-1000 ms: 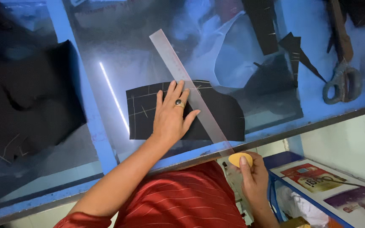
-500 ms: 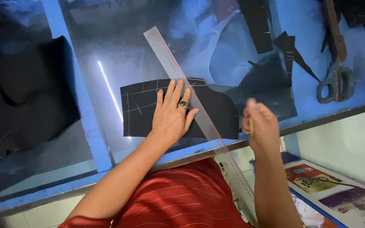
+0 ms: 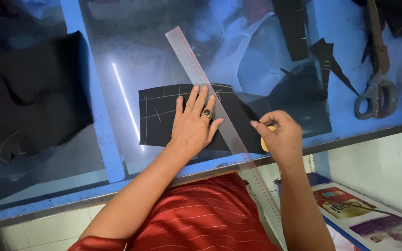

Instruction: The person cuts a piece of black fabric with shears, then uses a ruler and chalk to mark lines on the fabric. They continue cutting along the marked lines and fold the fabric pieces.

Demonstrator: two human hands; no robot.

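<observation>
A black fabric piece [image 3: 159, 116] with chalk lines lies flat on a glass-topped table [image 3: 131, 60]. A long clear ruler [image 3: 196, 74] crosses it diagonally and sticks out past the table's front edge. My left hand [image 3: 192, 124], wearing a ring, presses flat on the fabric with its fingers against the ruler's left side. My right hand [image 3: 279, 135] sits just right of the ruler at the fabric's lower right corner, pinching a yellow piece of tailor's chalk [image 3: 264, 144], mostly hidden by the fingers.
Large scissors [image 3: 378, 88] lie at the right on the blue tabletop. Black fabric scraps [image 3: 326, 56] lie behind the work; a bigger black cloth [image 3: 29, 93] lies at the left. A blue frame bar [image 3: 94, 102] crosses the glass. Printed boxes [image 3: 345, 204] sit below right.
My right hand rose from below the table edge with the yellow chalk and now rests on the fabric beside the ruler. My left hand stayed pressed on the fabric.
</observation>
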